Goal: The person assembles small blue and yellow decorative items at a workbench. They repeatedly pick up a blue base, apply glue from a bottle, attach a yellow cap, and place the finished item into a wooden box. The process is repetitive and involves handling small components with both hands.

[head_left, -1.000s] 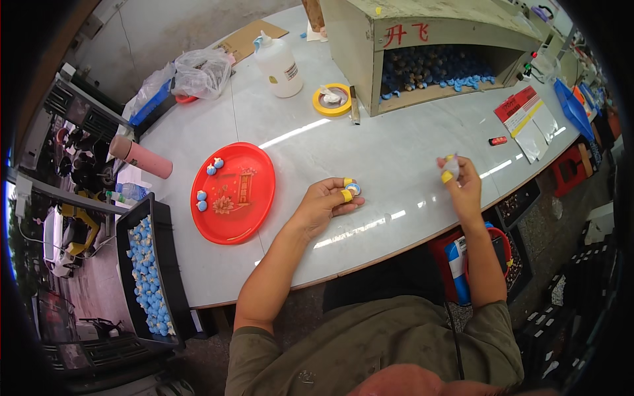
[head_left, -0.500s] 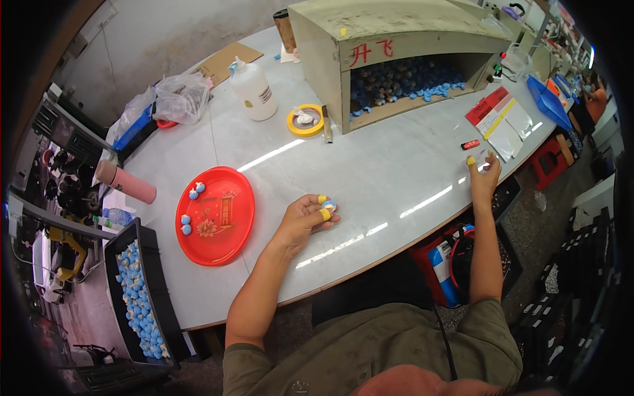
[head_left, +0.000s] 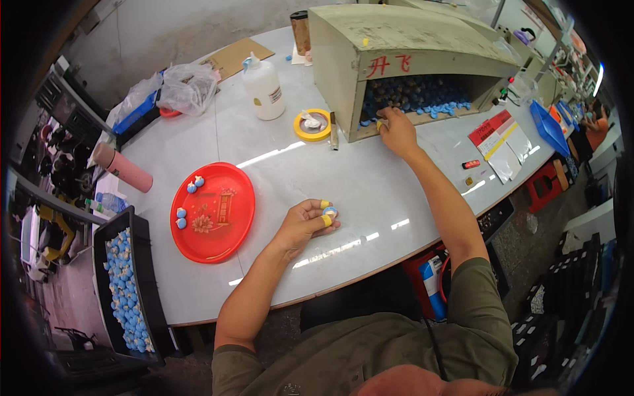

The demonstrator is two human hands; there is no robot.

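Note:
My left hand (head_left: 305, 224) is closed above the table, its thumb and fingertips, wrapped in yellow tape, pinching a small blue-and-white ball-like piece (head_left: 331, 212). My right hand (head_left: 399, 132) is at the front left of the opening of a beige box (head_left: 337, 86). Its fingers are curled together by the lower lip, and whatever they may hold is hidden. Inside the box lies a heap of dark-looking small pieces, with bright blue pieces (head_left: 449, 107) along the front. A red round tray (head_left: 218, 247) left of my left hand carries several blue balls (head_left: 181, 223) with pale tops.
A black bin (head_left: 150, 290) of similar blue balls stands at the table's left end. Behind are a pink flask (head_left: 125, 170), a white bottle (head_left: 263, 89) and a yellow tape roll (head_left: 310, 136). A red lighter (head_left: 471, 164) and printed papers (head_left: 503, 145) lie right.
My right hand has moved left and away from me, from beside the lighter and papers to the box opening. My left hand keeps its pinch on the piece. The view has shifted slightly.

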